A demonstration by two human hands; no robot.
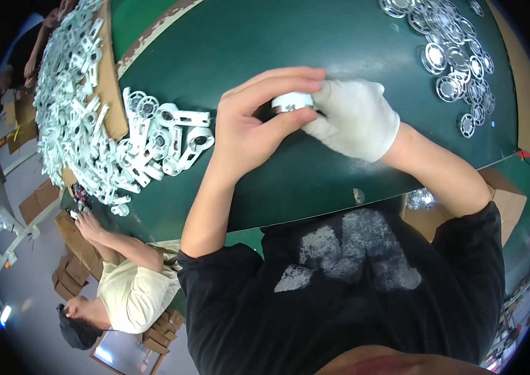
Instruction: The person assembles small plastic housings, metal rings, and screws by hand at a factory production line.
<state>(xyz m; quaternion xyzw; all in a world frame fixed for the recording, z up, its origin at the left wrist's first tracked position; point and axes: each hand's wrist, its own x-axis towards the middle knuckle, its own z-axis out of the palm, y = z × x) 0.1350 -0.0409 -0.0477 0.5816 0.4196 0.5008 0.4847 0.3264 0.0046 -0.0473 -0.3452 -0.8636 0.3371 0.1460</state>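
Above the green table (265, 194), my bare left hand (243, 128) is closed around a small white plastic part (294, 100) with a round end, pinched between thumb and fingers. On its right side, my right hand (359, 119) in a white glove is closed against the same part, its fingertips meeting those of my left hand. The gloved fingers and my left fingers hide much of the part. Just left of my left hand lies a loose group of white plastic parts (160, 140) with round heads and slotted arms.
At the far left, a large heap of similar white parts (68, 106) rests against a cardboard strip (112, 94). Shiny round metal-and-black discs (459, 59) lie at the far right. A co-worker (134, 294) handles something at the left table edge. A cardboard box (505, 203) stands by my right elbow.
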